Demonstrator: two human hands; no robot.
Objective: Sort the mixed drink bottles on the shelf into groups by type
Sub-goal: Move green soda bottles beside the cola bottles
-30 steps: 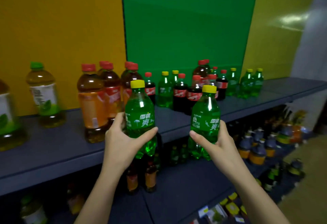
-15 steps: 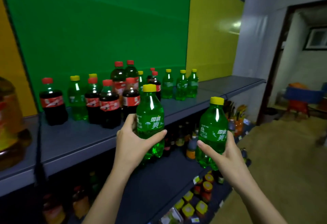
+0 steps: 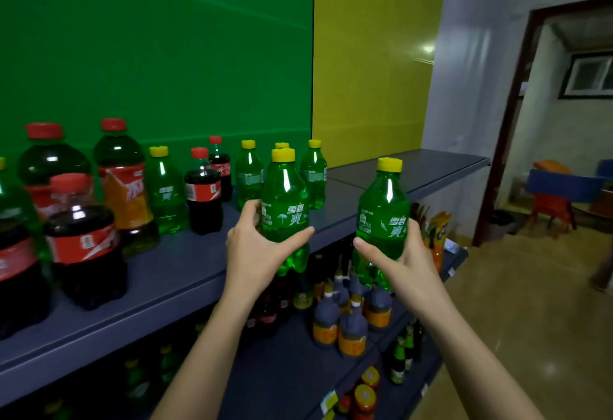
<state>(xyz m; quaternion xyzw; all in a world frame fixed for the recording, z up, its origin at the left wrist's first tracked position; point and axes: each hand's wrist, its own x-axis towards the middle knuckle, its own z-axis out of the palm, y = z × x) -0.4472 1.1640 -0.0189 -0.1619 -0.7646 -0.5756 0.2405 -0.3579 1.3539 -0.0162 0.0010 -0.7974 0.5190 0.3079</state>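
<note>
Each hand grips a green bottle upright in front of the shelf [image 3: 185, 263]: left hand [image 3: 257, 250] one bottle [image 3: 285, 210], right hand [image 3: 403, 262] another bottle [image 3: 381, 220].

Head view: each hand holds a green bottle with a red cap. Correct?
No: the caps are yellow, not red. The head view shows the left hand gripping the left green bottle and the right hand gripping the right green bottle, each yellow-capped.

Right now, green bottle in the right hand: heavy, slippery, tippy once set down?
The green bottle looks full to the neck, so likely heavy for its size. Glossy plastic may slip; right hand wraps its lower half. Tall and narrow: may tip if nudged.
</note>
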